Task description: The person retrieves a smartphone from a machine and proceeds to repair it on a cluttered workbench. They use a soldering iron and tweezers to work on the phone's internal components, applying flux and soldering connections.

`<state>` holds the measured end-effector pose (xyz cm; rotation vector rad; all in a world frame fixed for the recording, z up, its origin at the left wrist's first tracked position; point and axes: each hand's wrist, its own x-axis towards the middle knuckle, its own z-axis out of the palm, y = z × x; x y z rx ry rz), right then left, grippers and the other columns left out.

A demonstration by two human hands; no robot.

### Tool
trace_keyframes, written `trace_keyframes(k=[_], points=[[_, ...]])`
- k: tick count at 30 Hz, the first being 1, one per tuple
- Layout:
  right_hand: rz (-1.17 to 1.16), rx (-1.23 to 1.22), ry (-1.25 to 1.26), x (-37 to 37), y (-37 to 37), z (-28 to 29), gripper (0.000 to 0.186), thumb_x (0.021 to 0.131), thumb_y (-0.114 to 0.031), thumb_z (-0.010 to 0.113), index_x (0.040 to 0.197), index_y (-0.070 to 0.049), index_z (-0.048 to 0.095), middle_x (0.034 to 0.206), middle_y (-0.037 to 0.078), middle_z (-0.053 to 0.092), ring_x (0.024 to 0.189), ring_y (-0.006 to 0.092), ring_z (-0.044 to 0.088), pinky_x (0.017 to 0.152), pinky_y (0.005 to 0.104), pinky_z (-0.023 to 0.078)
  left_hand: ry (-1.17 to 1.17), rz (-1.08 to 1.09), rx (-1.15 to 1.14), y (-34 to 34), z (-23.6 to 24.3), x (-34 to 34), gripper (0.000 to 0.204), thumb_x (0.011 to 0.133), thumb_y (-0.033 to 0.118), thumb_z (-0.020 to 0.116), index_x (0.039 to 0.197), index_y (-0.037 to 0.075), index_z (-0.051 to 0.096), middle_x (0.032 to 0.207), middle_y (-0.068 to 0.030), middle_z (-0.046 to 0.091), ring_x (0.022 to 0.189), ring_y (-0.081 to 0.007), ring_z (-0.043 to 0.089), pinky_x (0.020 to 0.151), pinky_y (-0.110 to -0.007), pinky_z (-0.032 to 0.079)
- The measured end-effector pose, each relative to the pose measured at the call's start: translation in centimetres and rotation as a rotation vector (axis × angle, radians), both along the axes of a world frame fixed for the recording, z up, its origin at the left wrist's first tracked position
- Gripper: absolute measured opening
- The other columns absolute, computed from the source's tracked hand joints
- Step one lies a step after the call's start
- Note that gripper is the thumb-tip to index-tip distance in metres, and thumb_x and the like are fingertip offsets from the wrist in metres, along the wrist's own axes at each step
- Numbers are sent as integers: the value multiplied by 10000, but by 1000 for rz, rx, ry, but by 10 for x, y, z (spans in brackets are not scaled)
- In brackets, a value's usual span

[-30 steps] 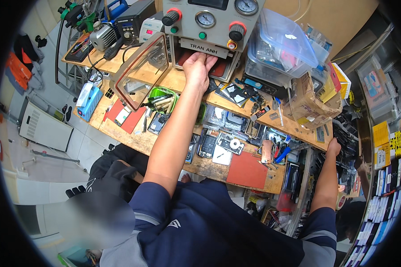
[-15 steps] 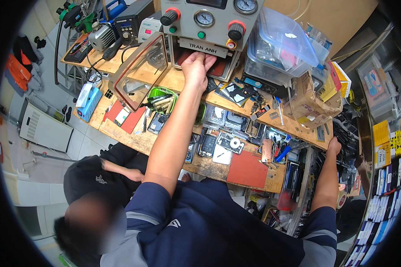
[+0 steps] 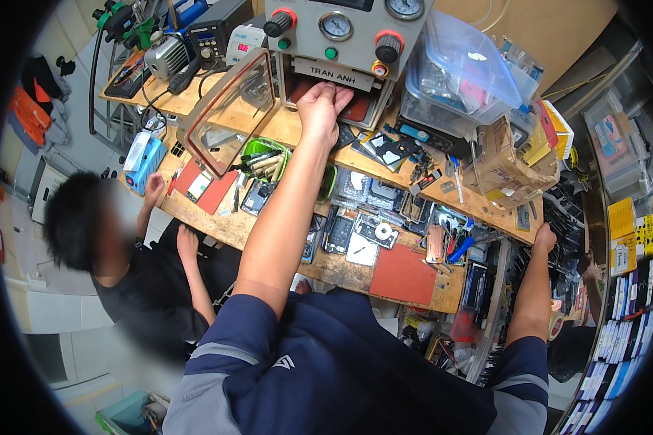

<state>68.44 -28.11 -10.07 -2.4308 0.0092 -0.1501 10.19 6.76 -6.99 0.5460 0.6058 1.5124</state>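
My left hand is at the open front of a grey machine with gauges and knobs. Its thumb and forefinger are pinched together just under the front plate, while the other fingers fan out to the right. What the pinch holds, if anything, I cannot make out. Inside the machine, a reddish-brown pad shows beside the fingers. The machine's clear framed door hangs swung out to the left. My right hand is closed over the right corner of the wooden shelf.
A co-worker sits at the left, one hand by the bench edge. A green basket of tools, phone parts and a red mat cover the lower bench. Clear plastic boxes and a torn carton stand right of the machine.
The co-worker has straightened up from a bent posture and moved left, raising one hand near the bench. My two hands stay in practically the same places.
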Motion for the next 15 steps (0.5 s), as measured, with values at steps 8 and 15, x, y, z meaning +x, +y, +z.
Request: trace_keyframes(k=[8,15], points=[[0,-36,-19,14,0,-7,625,916,-445,652,1223,88,762,1303,287,742,1246,431,694,1067,491,517,1,7,-31,-8,-7,-5,192,1101,43,595,1172,-135,607,1086,-223,701,973,-312,766,911,-382,695],[3,-49,8,20,-3,-7,638,932,-455,651,1261,83,748,1348,286,722,1282,429,676,1082,489,512,19,-15,-87,-32,-15,-13,198,1112,67,593,1167,-122,608,1082,-209,700,972,-289,765,898,-364,692]])
